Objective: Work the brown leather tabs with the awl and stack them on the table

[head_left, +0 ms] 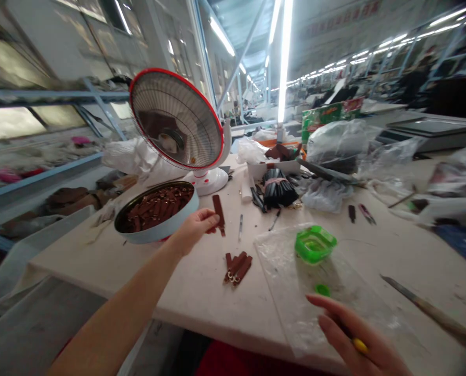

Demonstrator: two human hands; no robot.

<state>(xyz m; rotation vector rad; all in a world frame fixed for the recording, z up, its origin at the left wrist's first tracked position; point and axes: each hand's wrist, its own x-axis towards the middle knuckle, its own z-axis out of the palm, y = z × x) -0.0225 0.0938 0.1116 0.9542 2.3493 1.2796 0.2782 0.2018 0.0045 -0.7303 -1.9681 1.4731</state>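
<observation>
My left hand point(196, 227) pinches a brown leather strap point(219, 208) just right of a round pale-blue tin point(166, 227) filled with several more brown straps. A small pile of brown straps with metal rings point(237, 268) lies on the table below that hand. My right hand point(352, 334) rests at the near edge on a clear plastic sheet point(291, 292), fingers curled around a thin tool with a yellow end point(360, 345). A green plastic container point(315, 243) and its small green cap point(323, 290) sit on the sheet.
A red-rimmed dish heater point(177, 120) stands behind the tin. Black straps point(278, 188), plastic bags point(342, 143), small tools point(241, 224) and a long blade point(429, 310) lie around the white table point(194, 292). Shelving runs along the left.
</observation>
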